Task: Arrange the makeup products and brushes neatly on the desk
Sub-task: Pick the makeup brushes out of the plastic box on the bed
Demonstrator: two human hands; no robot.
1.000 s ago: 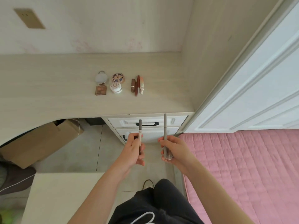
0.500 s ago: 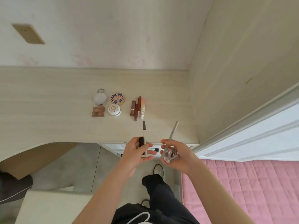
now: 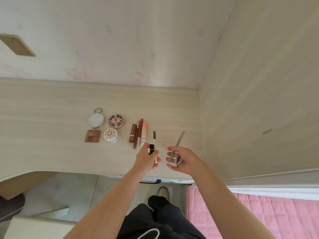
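Note:
My left hand (image 3: 146,159) grips a thin white pencil with a grey cap (image 3: 154,140) and a short black tube (image 3: 151,149), over the desk (image 3: 51,118) near its front edge. My right hand (image 3: 183,161) holds a long grey pencil (image 3: 179,139) and a small clear case (image 3: 174,159). Laid out on the desk are a round mirror (image 3: 95,119), a patterned compact (image 3: 116,121), a brown square palette (image 3: 92,136), a white round compact (image 3: 111,134) and a row of lip sticks and tubes (image 3: 138,134) just left of my left hand.
A wardrobe side panel (image 3: 259,100) walls the desk on the right. The wall (image 3: 120,40) behind carries a socket plate (image 3: 17,45). Drawers with a dark handle (image 3: 150,181) sit under the desk front. A pink bed cover (image 3: 259,218) lies at the lower right.
Both hands have moved forward from in front of the drawers to above the desk, still holding the pencils. The view has moved closer to the desk.

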